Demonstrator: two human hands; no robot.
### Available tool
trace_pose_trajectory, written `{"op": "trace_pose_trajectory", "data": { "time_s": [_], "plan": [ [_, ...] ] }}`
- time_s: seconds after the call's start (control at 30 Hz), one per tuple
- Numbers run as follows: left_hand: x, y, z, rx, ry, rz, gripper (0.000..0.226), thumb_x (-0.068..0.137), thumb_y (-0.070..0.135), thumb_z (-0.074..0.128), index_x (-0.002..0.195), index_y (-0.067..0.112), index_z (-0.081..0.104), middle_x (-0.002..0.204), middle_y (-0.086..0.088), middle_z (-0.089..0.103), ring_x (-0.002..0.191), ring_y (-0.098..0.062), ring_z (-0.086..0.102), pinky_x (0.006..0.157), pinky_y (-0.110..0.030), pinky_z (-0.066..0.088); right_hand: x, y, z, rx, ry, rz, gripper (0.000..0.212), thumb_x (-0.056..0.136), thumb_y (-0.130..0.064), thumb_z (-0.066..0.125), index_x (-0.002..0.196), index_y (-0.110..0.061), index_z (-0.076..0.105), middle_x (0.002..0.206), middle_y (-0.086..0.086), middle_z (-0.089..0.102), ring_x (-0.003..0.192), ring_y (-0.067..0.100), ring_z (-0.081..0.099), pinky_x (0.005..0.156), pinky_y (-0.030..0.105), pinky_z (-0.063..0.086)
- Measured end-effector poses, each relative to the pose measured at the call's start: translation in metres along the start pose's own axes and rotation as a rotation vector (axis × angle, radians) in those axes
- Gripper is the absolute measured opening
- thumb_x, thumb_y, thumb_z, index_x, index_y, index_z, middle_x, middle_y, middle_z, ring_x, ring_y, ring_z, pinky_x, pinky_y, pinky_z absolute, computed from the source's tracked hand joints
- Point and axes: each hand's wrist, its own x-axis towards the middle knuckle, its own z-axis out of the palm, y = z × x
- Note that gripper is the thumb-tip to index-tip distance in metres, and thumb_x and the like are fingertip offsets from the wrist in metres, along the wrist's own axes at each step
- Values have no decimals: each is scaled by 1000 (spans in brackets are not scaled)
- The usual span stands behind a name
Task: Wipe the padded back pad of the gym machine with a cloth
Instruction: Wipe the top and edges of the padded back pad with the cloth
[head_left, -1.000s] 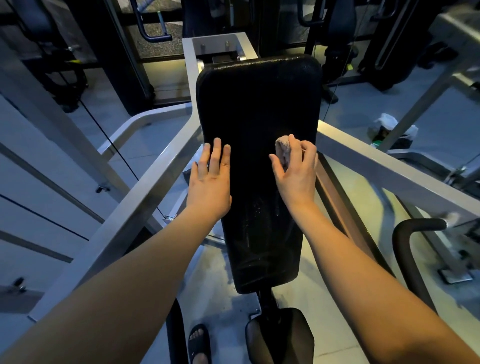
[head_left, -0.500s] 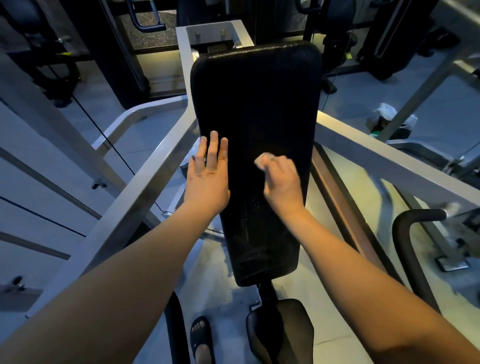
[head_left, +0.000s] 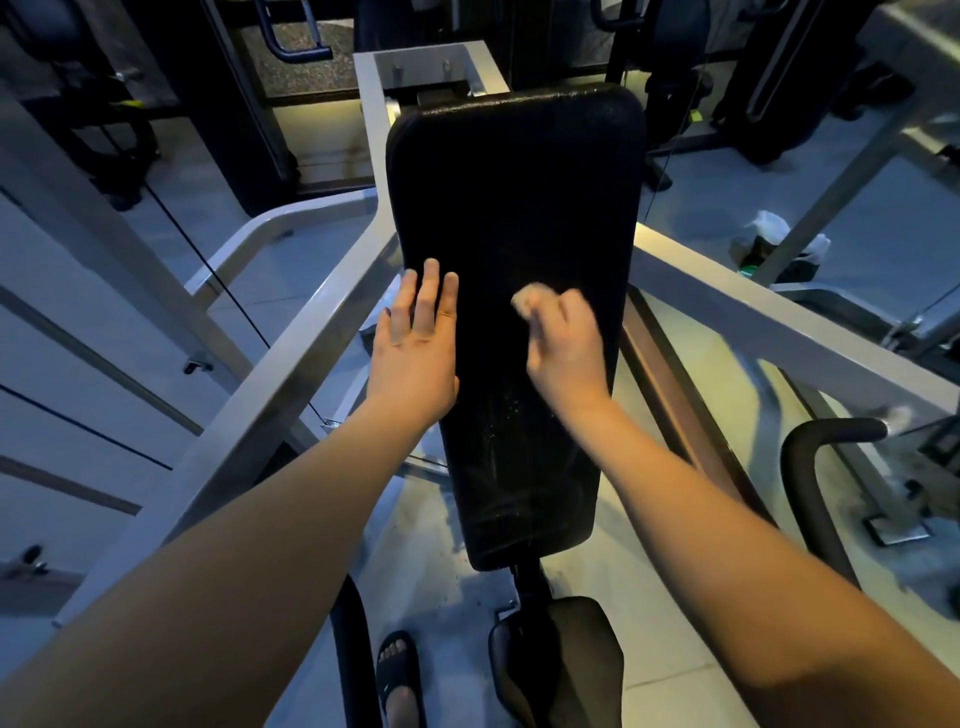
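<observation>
Squarely in the middle of the frame stands the black padded back pad (head_left: 511, 197) of the gym machine, long and upright, its lower stretch showing faint pale specks and streaks. The left hand (head_left: 415, 345) lies flat against the pad's left edge at mid-height, fingers straight and close together, holding nothing. The right hand (head_left: 563, 348) is on the pad's face just right of it, fingers curled round a small pale cloth (head_left: 527, 301), which sticks out at the fingertips and touches the padding. Hand and cloth are blurred. Grey metal frame beams (head_left: 260, 415) run diagonally on either side of the pad and meet a square bracket behind its top. A thin black cable (head_left: 208, 265) crosses the left of the frame. Below the pad, at the lower centre, sits the dark seat (head_left: 563, 660), and just left of it a foot in a black slide sandal (head_left: 397, 670) rests on the pale tiled floor (head_left: 670, 649). A small pale mark on the sandal's strap is too small to read. A curved black handle (head_left: 810, 467) rises at the right edge, and a white plastic bag (head_left: 774, 228) lies on the floor in the upper right, beside dark machines.
</observation>
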Motion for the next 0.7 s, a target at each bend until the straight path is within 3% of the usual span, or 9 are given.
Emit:
{"op": "trace_pose_trajectory", "data": {
  "time_s": [0.13, 0.27, 0.33, 0.4, 0.53, 0.63, 0.7],
  "plan": [
    [0, -2, -4, 0, -22, 8, 118, 83, 30, 74, 159, 16, -15, 164, -7, -27, 152, -34, -17, 124, -53, 14, -38, -5, 5, -16, -252, -110, 32, 87, 0, 67, 116, -13, 63, 100, 7, 53, 89, 23, 52, 71, 36, 53],
    [-4, -8, -15, -54, -31, 55, 109, 87, 31, 67, 160, 17, -13, 166, -6, -22, 153, -30, -15, 124, -50, 7, 6, -12, -22, 49, -44, -60, 30, 94, -15, 56, 123, -13, 65, 103, 7, 53, 90, 19, 54, 78, 25, 48],
    [-8, -14, -19, -84, 18, 97, 100, 89, 32, 63, 161, 17, -4, 168, -7, -13, 154, -29, -9, 124, -47, 6, 34, -17, -28, 52, 79, -15, 31, 95, -21, 51, 122, -13, 64, 104, 8, 52, 91, 18, 52, 77, 23, 45],
    [-12, -22, -20, -135, 77, 123, 88, 91, 28, 61, 162, 15, 11, 168, -9, 1, 154, -29, 3, 124, -47, 13, 40, -22, -18, 33, 96, 19, 27, 96, -18, 53, 119, -11, 64, 104, 9, 54, 91, 19, 51, 76, 24, 45],
    [-23, -33, -9, -287, 169, 84, 66, 87, 15, 63, 149, 7, 42, 157, -13, 31, 146, -31, 27, 112, -49, 38, -10, -21, 19, -9, -111, -124, 28, 90, -2, 54, 115, -11, 62, 107, 8, 58, 89, 25, 52, 77, 32, 47],
    [-30, -37, -1, -346, 147, 72, 59, 83, 10, 61, 140, 8, 47, 146, -9, 40, 139, -28, 34, 109, -49, 43, -44, -19, 24, -38, -311, -160, 23, 90, -2, 59, 111, -10, 62, 98, 8, 51, 85, 30, 54, 63, 37, 46],
    [-33, -38, 1, -361, 122, 77, 62, 83, 10, 59, 142, 9, 44, 148, -7, 39, 141, -26, 32, 111, -47, 42, -35, -23, 13, -48, -313, -168, 24, 90, -5, 64, 113, -11, 64, 95, 7, 48, 84, 29, 54, 62, 32, 43]
  ]
}}
